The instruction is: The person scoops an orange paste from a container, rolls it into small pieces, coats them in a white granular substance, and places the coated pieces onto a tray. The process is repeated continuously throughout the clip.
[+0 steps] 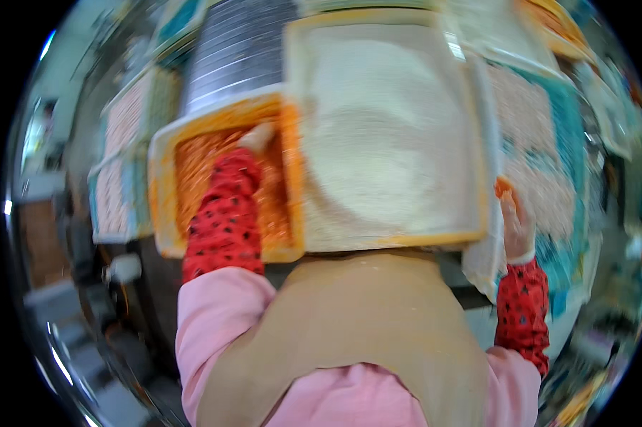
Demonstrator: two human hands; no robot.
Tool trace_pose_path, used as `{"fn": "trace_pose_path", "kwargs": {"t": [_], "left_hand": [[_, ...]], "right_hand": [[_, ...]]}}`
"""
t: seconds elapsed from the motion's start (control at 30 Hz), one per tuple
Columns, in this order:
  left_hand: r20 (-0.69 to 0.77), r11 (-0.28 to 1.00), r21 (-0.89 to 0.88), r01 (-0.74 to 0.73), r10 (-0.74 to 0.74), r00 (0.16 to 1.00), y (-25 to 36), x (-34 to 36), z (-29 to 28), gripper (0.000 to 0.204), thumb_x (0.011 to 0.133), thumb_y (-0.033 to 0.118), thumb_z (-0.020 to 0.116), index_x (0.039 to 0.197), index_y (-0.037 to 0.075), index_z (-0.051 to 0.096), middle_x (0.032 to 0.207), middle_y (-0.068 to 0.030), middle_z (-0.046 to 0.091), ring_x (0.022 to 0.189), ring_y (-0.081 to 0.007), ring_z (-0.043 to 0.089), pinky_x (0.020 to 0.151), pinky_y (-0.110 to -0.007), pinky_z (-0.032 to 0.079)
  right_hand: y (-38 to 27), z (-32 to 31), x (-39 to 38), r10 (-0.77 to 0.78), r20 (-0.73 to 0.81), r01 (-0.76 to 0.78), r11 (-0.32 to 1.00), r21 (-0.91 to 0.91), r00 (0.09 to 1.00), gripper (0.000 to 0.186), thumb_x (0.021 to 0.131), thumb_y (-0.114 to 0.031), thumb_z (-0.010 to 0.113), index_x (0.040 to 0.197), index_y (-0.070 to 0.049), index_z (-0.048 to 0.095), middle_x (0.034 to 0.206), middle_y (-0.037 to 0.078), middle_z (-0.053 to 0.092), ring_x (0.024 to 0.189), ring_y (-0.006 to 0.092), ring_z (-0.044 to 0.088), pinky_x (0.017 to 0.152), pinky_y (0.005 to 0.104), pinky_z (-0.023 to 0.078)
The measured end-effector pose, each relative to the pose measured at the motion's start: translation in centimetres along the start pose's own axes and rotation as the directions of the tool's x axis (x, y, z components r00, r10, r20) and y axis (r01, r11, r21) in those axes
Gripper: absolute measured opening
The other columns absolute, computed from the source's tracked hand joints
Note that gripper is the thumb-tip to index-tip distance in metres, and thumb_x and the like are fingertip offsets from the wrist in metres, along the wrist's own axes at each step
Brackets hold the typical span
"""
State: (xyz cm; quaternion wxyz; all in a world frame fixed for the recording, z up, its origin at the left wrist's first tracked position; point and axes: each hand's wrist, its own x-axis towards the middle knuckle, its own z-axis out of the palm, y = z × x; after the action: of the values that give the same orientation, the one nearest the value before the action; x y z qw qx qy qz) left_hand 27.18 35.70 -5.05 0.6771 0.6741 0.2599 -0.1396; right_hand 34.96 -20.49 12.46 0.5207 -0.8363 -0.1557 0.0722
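Note:
My left hand [258, 137] reaches into an orange-smeared tub [166, 245], by its far right corner. Wet orange food mix [196, 171] fills that tub, and motion blur smears the fingers, so I cannot tell what they hold. My right hand [518, 222] is beside the right edge of a large tray [392, 243] of white powder [378, 135]. Its fingers look stretched out, with orange at the tips; whether that is coating or a small piece is unclear.
To the right, a teal-lined tray [564, 121] holds pale pink pieces [523, 107]. More pale pink pieces [114, 196] sit in stacked trays at the left. A ridged metal surface [239, 46] lies beyond the orange tub. A tan apron [370, 306] covers my front.

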Motion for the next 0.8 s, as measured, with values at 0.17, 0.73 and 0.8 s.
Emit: {"fn": "trace_pose_path", "kwargs": {"t": [0.17, 0.73, 0.8], "left_hand": [[0.109, 0.683, 0.681, -0.264, 0.263, 0.959, 0.4, -10.3, 4.3, 0.034, 0.075, 0.013, 0.051, 0.104, -0.003, 0.058, 0.102, -0.0249, 0.057, 0.093, -0.0327, 0.054, 0.083, -0.040, 0.043], [-0.428, 0.373, 0.877, 0.304, 0.317, 0.846, 0.1, -8.0, 3.6, 0.020, 0.075, 0.018, 0.058, 0.090, 0.012, 0.070, 0.086, -0.0184, 0.065, 0.084, -0.0338, 0.062, 0.077, -0.041, 0.049], [-0.389, 0.475, 0.856, 0.205, 0.330, 0.860, 4.2, -9.5, 2.0, 0.022, 0.074, 0.021, 0.055, 0.087, 0.014, 0.072, 0.088, -0.0176, 0.065, 0.085, -0.0357, 0.062, 0.077, -0.040, 0.050]], "right_hand": [[4.3, 6.2, 0.5, 0.253, 0.275, -0.153, 0.928, -0.340, 0.928, 0.033, 0.087, -0.024, 0.055, 0.107, 0.003, 0.056, 0.091, 0.018, 0.063, 0.086, 0.0277, 0.061, 0.077, 0.0344, 0.045], [-0.7, 20.2, 2.5, -0.226, 0.094, 0.225, 0.974, 0.015, 0.970, 0.037, 0.092, -0.029, 0.047, 0.118, -0.003, 0.053, 0.113, 0.016, 0.058, 0.102, 0.0266, 0.057, 0.089, 0.0342, 0.044], [-2.8, 18.7, 2.3, -0.005, 0.015, 0.001, 0.967, 0.254, 1.000, 0.031, 0.089, -0.021, 0.052, 0.114, -0.001, 0.055, 0.089, 0.011, 0.066, 0.093, 0.0160, 0.059, 0.078, 0.0265, 0.047]]}}
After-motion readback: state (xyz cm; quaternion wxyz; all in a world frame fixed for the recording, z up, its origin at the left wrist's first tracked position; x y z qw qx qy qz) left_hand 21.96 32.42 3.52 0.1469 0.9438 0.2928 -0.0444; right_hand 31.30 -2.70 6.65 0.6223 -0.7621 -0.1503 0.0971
